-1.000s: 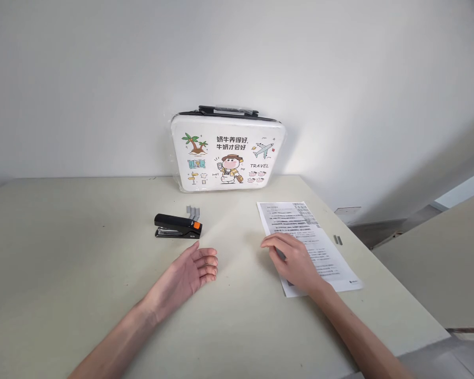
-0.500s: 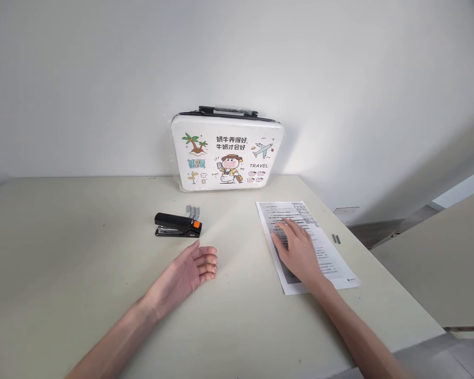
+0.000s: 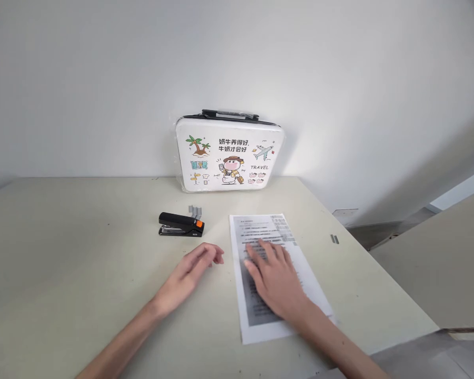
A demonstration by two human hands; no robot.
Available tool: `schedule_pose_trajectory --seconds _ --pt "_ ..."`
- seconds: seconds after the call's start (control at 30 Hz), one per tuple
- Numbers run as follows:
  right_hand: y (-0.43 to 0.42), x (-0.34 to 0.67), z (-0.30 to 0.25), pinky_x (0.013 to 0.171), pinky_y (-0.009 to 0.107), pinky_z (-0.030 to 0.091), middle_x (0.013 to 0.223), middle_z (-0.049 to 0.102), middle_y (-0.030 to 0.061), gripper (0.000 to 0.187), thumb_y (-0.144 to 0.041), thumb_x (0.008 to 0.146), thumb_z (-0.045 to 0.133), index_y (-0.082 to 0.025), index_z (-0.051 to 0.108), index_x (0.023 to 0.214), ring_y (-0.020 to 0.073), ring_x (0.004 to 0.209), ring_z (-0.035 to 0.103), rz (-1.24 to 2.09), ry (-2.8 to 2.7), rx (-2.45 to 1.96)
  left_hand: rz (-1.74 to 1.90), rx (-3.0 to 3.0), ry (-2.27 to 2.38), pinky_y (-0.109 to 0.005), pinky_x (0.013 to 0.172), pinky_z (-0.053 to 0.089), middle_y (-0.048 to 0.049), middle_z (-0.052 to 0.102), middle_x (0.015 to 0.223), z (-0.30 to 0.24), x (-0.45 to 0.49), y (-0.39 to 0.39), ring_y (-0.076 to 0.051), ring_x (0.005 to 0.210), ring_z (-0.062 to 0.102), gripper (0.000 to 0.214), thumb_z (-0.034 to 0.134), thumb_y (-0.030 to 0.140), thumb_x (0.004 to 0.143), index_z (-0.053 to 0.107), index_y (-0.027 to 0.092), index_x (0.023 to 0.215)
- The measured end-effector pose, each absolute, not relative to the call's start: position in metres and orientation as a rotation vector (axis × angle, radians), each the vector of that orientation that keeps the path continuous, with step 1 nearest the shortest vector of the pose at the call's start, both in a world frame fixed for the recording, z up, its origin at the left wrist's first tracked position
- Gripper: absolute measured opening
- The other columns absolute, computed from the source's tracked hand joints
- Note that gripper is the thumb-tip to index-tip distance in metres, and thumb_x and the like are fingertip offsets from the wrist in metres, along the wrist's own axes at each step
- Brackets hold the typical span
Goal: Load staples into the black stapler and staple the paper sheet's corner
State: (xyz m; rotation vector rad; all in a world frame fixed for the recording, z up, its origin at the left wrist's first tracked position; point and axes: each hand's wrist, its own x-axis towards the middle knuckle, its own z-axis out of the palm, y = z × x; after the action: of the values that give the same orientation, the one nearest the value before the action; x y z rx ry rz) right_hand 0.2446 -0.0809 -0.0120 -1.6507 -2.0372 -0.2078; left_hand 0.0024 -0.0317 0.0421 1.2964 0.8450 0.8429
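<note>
My right hand (image 3: pixel 274 279) lies flat, fingers stretched out, on a printed sheet of paper (image 3: pixel 274 258) in the middle of the pale table (image 3: pixel 63 252). My left hand (image 3: pixel 191 271) rests on the table just left of the sheet, fingers loosely curled and holding nothing. A black stapler with an orange tip (image 3: pixel 180 224) sits a little beyond my left hand. Right behind it lie strips of staples (image 3: pixel 195 211).
A white carry case with cartoon travel pictures (image 3: pixel 229 152) leans upright against the wall at the back of the table. A small strip of staples (image 3: pixel 334 239) lies near the table's right edge. The table ends at the right, with floor below.
My right hand has slid the sheet of paper leftward and toward me, from the table's right side to the middle. My left hand turned from palm-up to a loose curl.
</note>
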Motion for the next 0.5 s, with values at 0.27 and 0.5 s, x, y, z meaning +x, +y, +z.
schedule_pose_trajectory --seconds 0.27,0.5 --pt "-0.092 0.195 0.016 0.085 0.049 0.057 0.11 0.071 0.0102 0.032 -0.034 0.111 0.045 -0.026 0.075 0.105 0.0274 0.096 0.065 0.025 -2.139 -1.433 0.827 1.904 0.799 -0.048 0.116 0.035 -0.0123 0.071 0.122 0.03 0.005 -0.043 -0.035 0.122 0.055 0.021 0.071 0.029 0.095 0.078 0.027 0.115" --pt "-0.02 0.173 0.043 0.093 0.048 0.055 0.117 0.071 0.0098 0.014 -0.017 0.1 0.057 -0.022 0.069 0.098 0.028 0.101 0.067 0.004 -2.144 -1.402 0.974 1.695 0.935 -0.046 0.12 0.032 -0.0153 0.062 0.144 0.028 -0.002 -0.04 -0.037 0.137 0.051 0.068 0.086 0.028 0.083 0.059 0.025 0.145"
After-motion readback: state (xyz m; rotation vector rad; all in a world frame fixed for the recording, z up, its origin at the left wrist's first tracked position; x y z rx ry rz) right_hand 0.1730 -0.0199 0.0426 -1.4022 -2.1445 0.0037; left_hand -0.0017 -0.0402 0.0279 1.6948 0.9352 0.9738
